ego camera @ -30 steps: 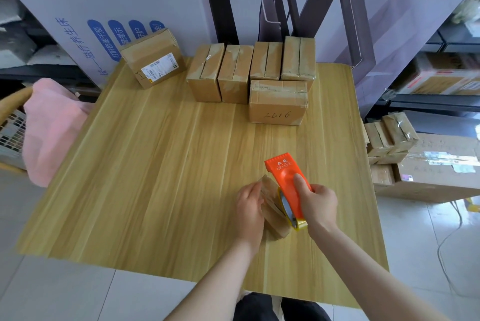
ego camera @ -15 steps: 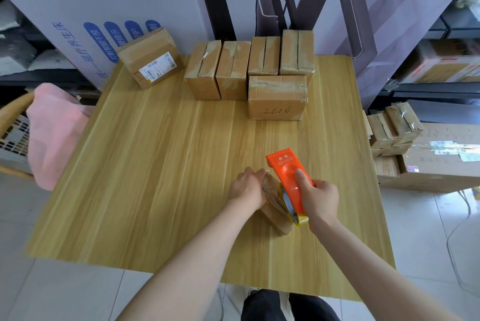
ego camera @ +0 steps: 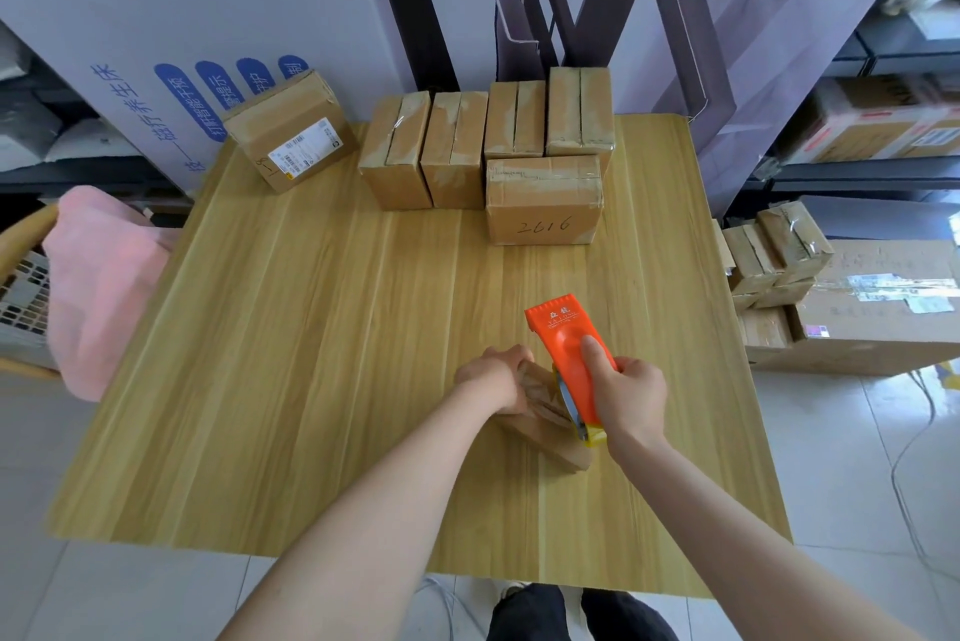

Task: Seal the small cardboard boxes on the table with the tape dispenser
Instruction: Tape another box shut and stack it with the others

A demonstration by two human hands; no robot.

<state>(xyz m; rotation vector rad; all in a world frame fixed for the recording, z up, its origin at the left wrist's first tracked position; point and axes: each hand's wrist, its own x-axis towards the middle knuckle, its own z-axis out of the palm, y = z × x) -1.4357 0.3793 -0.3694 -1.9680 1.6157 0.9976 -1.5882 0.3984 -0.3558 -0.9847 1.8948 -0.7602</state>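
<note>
Pale wood-grain table [ego camera: 311,380] fills the middle of the view, with tiled floor around it. Close to its near edge, a little right of centre, a small cardboard box [ego camera: 550,432] lies flat and skewed on the wood. The left hand [ego camera: 493,375] grips that box at its far left end, fingers curled over the top. The right hand [ego camera: 631,396] is wrapped round the orange tape dispenser [ego camera: 569,349], forefinger laid along its back. The dispenser rests on top of the box just right of the left hand, roll end nearest the wrist and toothed end pointing away past the box.

Farther back, well apart from the hands, a box marked 2616 [ego camera: 543,204] stands in front of a row of four boxes [ego camera: 457,147] set side by side at the far edge. Left of the row a labelled box [ego camera: 291,131] sits at an angle on the far left corner.

Off the table, a pink cloth [ego camera: 104,287] hangs at the left, and more taped boxes [ego camera: 779,261] are stacked on the floor at the right beside a big carton [ego camera: 883,313].
</note>
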